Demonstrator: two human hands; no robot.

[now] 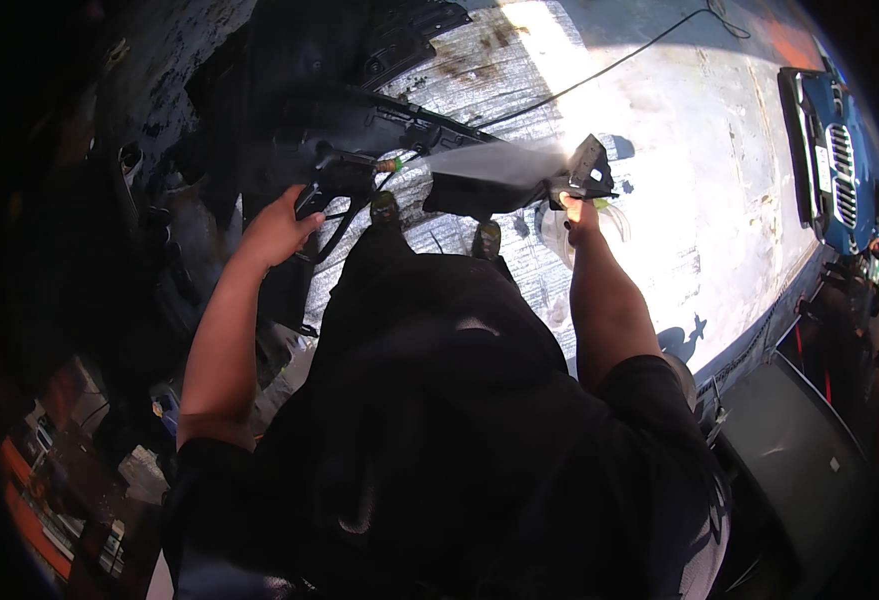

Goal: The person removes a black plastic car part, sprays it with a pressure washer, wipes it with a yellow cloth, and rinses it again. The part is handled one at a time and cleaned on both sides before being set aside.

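Observation:
My left hand [277,232] is wrapped around the handle of a black spray gun [344,178], whose green-tipped nozzle points to the right. A fan of white spray [489,160] leaves the nozzle and strikes a dark angular part [587,160]. That part is gripped by my right hand [581,214], thumb on top; its exact kind I cannot make out. A black flat shape [484,193] extends from it toward my feet, and I cannot tell whether it belongs to the same part. Just below my right hand, a pale round container [614,228] stands on the floor.
Large black panels [404,120] lie in shadow ahead and to the left. A thin dark cable [599,83] crosses the wet, sunlit floor [679,120]. At the far right stands a blue car [844,160]. A grey panel [799,450] lies at the lower right.

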